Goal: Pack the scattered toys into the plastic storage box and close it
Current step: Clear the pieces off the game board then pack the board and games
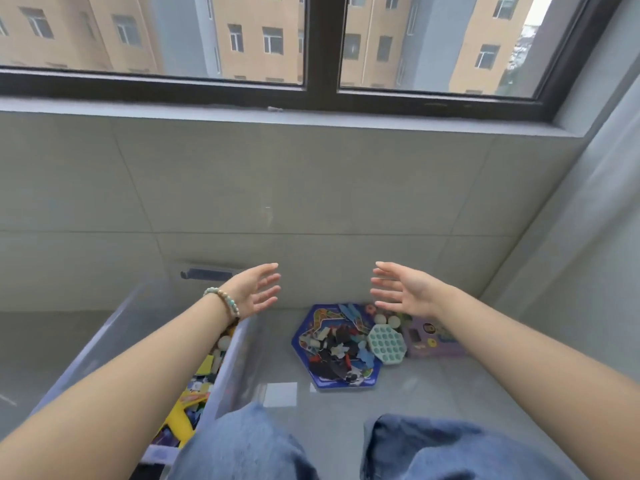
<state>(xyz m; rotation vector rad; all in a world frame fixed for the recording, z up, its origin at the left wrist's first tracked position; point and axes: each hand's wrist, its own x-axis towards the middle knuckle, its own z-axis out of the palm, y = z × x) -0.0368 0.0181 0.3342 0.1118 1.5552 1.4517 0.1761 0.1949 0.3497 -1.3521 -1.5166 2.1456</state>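
On the floor at left: clear plastic storage box [239,372], top open, small toys [204,365] heaped inside. Raised next to it, left hand [254,292], bead bracelet [223,303] at the wrist, fingers spread, grasping nothing. Further right on the floor: blue hexagonal tray [303,341] of puzzle pieces, teal bubble toy [386,344] touching its right edge, purple box [433,342] just beside. Above those, right hand [401,291], likewise released.

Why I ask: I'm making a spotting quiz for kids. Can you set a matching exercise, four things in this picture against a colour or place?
Things:
1. hexagonal tray
2. bubble toy
3. storage box
4. bead bracelet

Descriptions:
A. on the left wrist
B. clear, toys inside
C. blue, loose pieces in it
D. pale green

Pairs: 1-C, 2-D, 3-B, 4-A
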